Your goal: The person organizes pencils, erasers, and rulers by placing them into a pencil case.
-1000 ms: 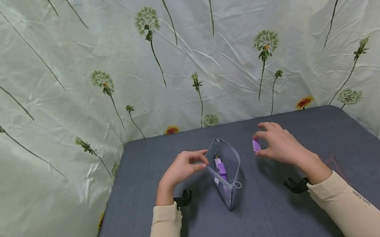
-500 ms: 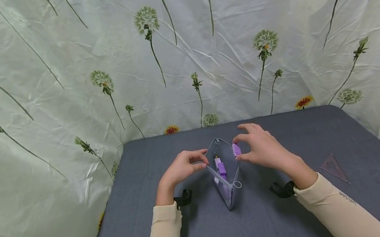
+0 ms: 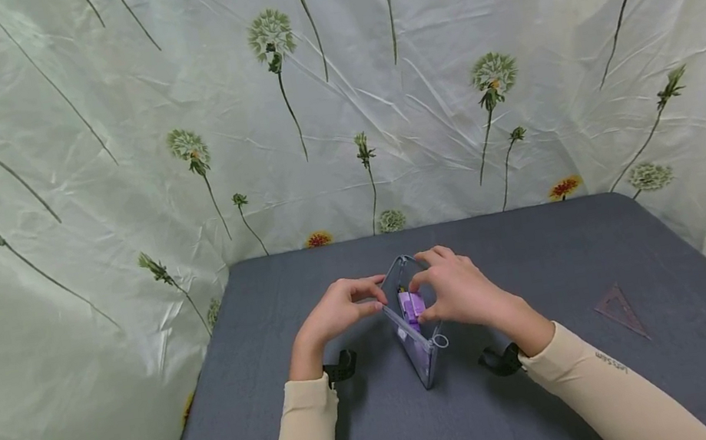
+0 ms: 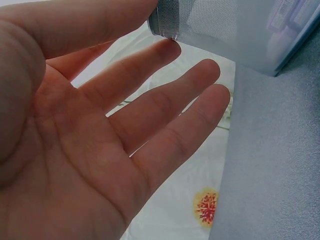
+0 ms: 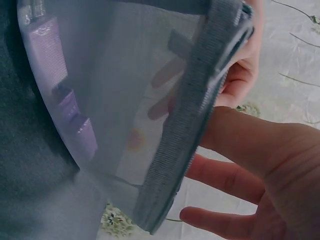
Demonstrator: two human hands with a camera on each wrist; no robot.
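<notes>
Both hands at the open mesh pouch (image 3: 419,333) on the grey table (image 3: 375,434).

The pouch stands on its edge near the middle of the table, its zipper mouth open upward, with purple items (image 3: 412,309) inside it. The left hand (image 3: 339,313) pinches the left rim of the mouth between thumb and forefinger, while the other fingers are loose. The right hand (image 3: 456,290) is over the mouth, fingers curled at the purple items; I cannot tell if it grips one. A transparent triangle ruler (image 3: 617,311) lies flat, well apart to the right. A cloth with a flower print (image 3: 331,91) hangs behind the table.
</notes>
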